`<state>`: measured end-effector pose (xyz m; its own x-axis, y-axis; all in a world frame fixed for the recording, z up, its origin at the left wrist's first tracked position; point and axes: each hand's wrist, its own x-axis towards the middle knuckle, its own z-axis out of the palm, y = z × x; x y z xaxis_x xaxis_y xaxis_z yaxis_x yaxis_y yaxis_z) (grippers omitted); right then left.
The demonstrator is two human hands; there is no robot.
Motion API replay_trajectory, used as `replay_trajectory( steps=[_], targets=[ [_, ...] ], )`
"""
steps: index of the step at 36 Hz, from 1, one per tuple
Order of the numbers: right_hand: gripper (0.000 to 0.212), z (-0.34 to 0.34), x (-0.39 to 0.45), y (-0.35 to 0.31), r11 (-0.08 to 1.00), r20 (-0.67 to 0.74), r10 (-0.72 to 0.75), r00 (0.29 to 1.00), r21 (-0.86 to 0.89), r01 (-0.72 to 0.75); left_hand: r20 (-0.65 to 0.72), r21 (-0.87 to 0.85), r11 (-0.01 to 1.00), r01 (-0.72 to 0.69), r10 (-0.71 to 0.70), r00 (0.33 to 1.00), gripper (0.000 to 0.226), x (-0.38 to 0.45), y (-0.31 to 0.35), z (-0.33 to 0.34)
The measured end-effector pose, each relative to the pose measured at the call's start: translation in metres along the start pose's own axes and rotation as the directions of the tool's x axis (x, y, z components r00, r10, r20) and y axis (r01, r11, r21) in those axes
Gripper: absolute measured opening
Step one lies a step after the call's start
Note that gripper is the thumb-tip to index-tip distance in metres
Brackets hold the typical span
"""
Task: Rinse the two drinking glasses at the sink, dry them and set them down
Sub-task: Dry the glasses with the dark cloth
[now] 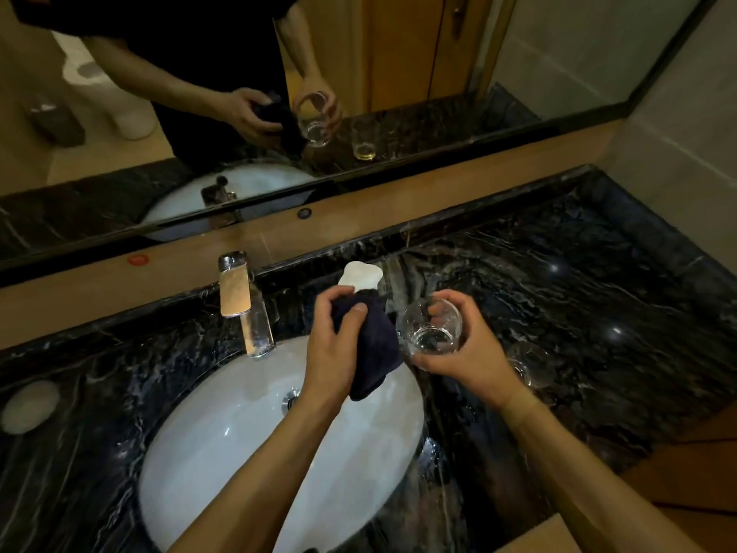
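My right hand [470, 345] grips a clear drinking glass [432, 327], tilted with its mouth toward me, just right of the basin. Beside it, my left hand [333, 341] holds a dark navy cloth [375, 353] bunched above the sink's right rim; the cloth hangs close to the glass, and I cannot tell whether they touch. A second clear glass [532, 365] stands on the black marble counter [578, 281] behind my right wrist, partly hidden by it.
A white oval sink [223, 445] lies below my forearms, with a chrome faucet [249, 309] at its back. A white soap dish [361, 275] sits behind the cloth. A round white object [30, 407] lies at far left. A mirror spans the wall.
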<state>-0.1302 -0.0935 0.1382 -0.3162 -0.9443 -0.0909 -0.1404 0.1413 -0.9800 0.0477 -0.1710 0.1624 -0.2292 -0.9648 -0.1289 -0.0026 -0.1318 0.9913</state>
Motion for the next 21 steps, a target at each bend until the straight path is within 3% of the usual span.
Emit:
replay_trajectory(
  steps=[5,11,16,21],
  targets=[
    [0.083,0.004,-0.01,-0.016,0.984,-0.002,-0.112,0.994,-0.139,0.111,-0.019,-0.007,0.971,-0.238,0.238,0.971,0.039,-0.014,0.039,0.017],
    [0.086,-0.005,-0.015,-0.024,0.963,0.028,-0.177,0.984,-0.203,0.179,-0.114,0.174,0.828,-0.533,0.555,0.824,0.055,-0.028,0.045,0.043],
    [0.088,-0.022,-0.015,-0.026,0.944,0.038,-0.183,0.982,-0.272,0.186,0.188,0.391,0.771,-0.503,0.468,0.864,0.051,-0.035,0.036,0.045],
    [0.088,-0.036,-0.015,-0.029,0.931,0.085,-0.176,0.981,-0.309,0.194,0.474,0.494,0.587,-0.641,0.436,0.765,0.038,-0.042,0.047,0.035]
  ],
)
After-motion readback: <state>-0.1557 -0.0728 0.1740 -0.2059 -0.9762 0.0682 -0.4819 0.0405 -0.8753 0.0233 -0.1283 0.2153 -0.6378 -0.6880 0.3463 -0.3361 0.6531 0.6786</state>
